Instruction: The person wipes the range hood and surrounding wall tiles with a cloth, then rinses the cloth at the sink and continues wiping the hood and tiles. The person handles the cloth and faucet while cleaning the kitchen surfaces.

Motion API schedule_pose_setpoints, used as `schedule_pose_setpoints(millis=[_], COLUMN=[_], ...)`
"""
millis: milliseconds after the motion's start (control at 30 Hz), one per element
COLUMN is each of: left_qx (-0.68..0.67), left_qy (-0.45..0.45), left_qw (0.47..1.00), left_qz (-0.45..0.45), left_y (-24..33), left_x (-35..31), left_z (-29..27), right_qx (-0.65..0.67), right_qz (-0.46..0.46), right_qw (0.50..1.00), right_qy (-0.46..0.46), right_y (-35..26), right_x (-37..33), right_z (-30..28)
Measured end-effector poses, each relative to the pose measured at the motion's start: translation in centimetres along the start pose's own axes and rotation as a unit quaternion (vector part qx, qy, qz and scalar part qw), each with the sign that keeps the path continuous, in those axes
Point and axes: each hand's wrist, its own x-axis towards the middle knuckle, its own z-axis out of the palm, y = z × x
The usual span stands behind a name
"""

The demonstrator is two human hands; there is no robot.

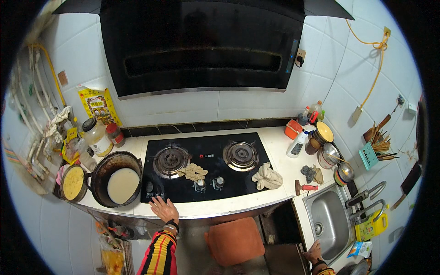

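My left hand (165, 210) is open, palm down, its fingers spread over the front left edge of the black glass gas hob (209, 176). It holds nothing. Down at the lower right, my right hand (314, 252) rests by the near left rim of the steel sink (327, 215), its fingers stretched out and nothing visible in them. A crumpled beige cloth (193, 172) lies between the hob's two burners, behind the knobs. Another pale cloth (266, 177) is bunched at the hob's right edge. Left of the hob stands a dark pot (101, 174) with milky liquid in it.
A pan with yellow contents (73, 183), a large jar (97, 137) and a red-lidded jar (115, 134) stand at left. Right of the hob are a spray bottle (298, 143), bowls and a red-handled scraper (306, 187). An orange-brown stool (235, 241) is below; the range hood (201, 46) hangs above.
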Motion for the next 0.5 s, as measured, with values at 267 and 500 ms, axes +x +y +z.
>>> schedule_pose_setpoints(millis=[267, 500], left_qx=[-0.016, -0.009], left_qy=[0.008, -0.002], left_qw=[1.0, 1.0], left_qz=[-0.002, -0.01], left_y=[0.0, 0.2], left_x=[-0.1, 0.0], left_z=[0.0, -0.2], right_qx=[-0.05, -0.105], right_qz=[-0.041, -0.121], right_qw=[0.997, 0.986], right_qy=[0.035, 0.038], right_y=[0.5, 2.5], right_x=[-0.7, 1.5], right_z=[0.5, 1.9])
